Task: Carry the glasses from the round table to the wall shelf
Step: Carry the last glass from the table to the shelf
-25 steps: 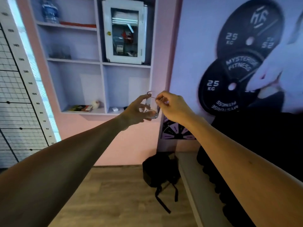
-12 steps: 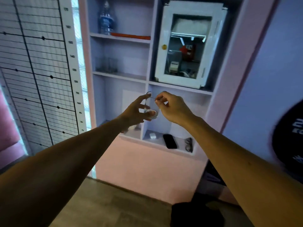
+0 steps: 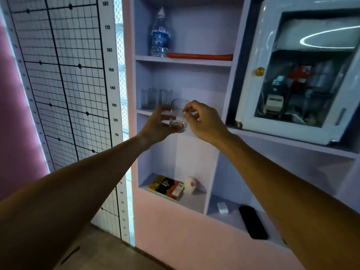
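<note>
Both hands hold one clear glass [image 3: 178,115] in front of the wall shelf [image 3: 183,61]. Left hand [image 3: 158,124]: fingers curled under and around the base, thumb on the near wall; this grip bears the weight. Right hand [image 3: 204,119]: thumb and forefinger pinching the rim from the right, the rest of the fingers loosely folded; it appears to steady rather than carry. The glass stands nearly upright, mouth up and tipped slightly toward the camera, its long axis close to vertical. The deciding relation: the middle board [image 3: 145,112] lies just behind the glass, its front edge about level with the middle of the glass, so the base looks a little low to pass over the edge. A row of glasses [image 3: 155,98] already stands on that board at the left; bare board shows to their right, directly behind the held glass. Judgement: the placing step is at hand; the move calls for a slight lift, then a push forward, setting down right of the row. Risk: knocking the nearest stored glass with the left knuckles. Also on the shelf: a bottle [image 3: 159,36] above, a book [image 3: 165,187] below, a cabinet [image 3: 298,75] to the right.
</note>
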Tool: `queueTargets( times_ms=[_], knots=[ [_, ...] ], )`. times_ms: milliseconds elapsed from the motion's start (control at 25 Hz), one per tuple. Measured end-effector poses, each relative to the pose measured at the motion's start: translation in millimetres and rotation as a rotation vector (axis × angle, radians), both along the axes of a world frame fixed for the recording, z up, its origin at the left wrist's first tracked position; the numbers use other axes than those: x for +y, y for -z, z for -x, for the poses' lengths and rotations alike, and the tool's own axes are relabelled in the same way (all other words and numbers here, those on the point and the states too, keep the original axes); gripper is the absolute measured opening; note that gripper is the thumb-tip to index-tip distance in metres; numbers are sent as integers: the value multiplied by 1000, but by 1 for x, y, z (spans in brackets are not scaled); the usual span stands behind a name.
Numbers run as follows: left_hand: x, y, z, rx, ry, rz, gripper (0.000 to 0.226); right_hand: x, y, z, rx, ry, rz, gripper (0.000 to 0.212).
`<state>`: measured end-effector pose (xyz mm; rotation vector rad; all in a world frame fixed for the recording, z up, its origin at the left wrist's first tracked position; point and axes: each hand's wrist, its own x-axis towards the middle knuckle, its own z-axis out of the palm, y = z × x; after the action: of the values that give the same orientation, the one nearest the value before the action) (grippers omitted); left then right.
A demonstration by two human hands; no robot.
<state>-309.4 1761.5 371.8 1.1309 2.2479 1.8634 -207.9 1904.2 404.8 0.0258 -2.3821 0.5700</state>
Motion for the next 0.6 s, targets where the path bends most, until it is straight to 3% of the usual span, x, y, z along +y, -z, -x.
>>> queueTargets(
  times_ms=[280,600],
  knots=[
    [47,-12,90,162,-181,16,65,48,-9,107,28,-32,8,22],
    [68,-10,150,275,-269,145,70,74,-14,165,-38,-29,62,16]
  ],
)
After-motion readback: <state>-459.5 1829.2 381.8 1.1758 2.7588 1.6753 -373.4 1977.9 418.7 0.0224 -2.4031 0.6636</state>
